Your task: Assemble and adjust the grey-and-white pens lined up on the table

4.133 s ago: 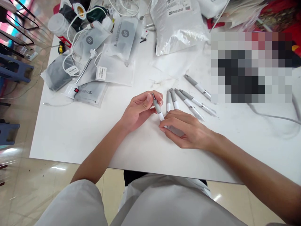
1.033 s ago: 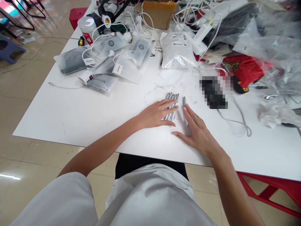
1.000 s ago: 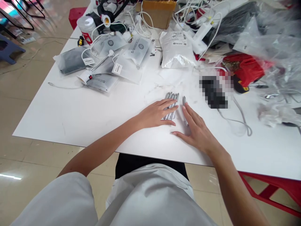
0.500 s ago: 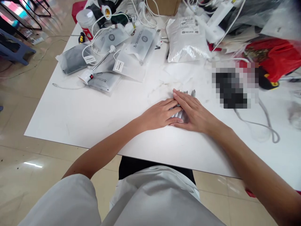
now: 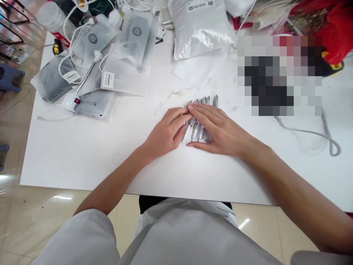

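Hidden: the right hand (image 5: pixel 220 129) lies flat, fingers spread, over a row of grey pens (image 5: pixel 197 129); most of each barrel is covered, only the tips by its fingertips and short lengths between the hands show; the count of pens is hard to make out
Left hand: the left hand (image 5: pixel 167 132) rests open, palm down, against the left edge of the row; it grips nothing
Blurred patch: a pixelated block (image 5: pixel 278 75) hides whatever lies right of the pens; a grey cable (image 5: pixel 309 134) runs out from under it
Cut off: a silver pouch (image 5: pixel 200 29) and red fabric (image 5: pixel 328 22) run past the top edge
Surface: a white table (image 5: pixel 91 151); frosted packets (image 5: pixel 125 73) and a white gooseneck lamp (image 5: pixel 75 97) lie at the far left
Room: glossy beige floor tiles (image 5: pixel 24 221) below the table edge
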Tool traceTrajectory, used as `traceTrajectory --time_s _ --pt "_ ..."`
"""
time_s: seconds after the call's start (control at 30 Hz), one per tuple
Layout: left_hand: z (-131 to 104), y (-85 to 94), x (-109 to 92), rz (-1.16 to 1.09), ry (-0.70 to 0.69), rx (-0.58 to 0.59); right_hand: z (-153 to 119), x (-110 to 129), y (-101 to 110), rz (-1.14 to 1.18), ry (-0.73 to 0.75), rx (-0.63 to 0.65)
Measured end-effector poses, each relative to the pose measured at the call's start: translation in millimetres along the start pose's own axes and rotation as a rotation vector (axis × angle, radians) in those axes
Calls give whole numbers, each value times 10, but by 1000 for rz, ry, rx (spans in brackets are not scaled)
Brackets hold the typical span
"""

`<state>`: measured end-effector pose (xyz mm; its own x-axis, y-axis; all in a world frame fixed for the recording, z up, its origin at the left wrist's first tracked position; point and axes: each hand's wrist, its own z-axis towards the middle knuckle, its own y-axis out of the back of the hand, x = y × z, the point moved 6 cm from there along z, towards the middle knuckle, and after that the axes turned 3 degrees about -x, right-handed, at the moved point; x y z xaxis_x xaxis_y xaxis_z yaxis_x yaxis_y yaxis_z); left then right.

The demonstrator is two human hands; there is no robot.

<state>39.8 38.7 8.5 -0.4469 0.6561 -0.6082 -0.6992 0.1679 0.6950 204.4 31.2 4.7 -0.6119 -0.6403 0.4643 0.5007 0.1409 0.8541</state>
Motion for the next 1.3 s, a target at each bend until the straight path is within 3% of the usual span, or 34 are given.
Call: traceTrajectory --time_s 0.43,0.7,0.93,1.07,1.2,1.3 --pt "15 130 132 118 264 -103 -13 -18 -11 -14 -41 53" --pt "6 165 189 136 261 -116 -19 -20 -3 -8 -73 56" --pt "28 208 182 124 285 -123 -32 11 24 5 72 -73" --pt "22 269 221 -67 384 -209 -40 3 26 11 92 -96" --pt "15 349 368 -480 539 -361 -46 12 34 7 91 -94" --pt "38 363 432 -764 623 -392 -45 18 37 11 87 -99"
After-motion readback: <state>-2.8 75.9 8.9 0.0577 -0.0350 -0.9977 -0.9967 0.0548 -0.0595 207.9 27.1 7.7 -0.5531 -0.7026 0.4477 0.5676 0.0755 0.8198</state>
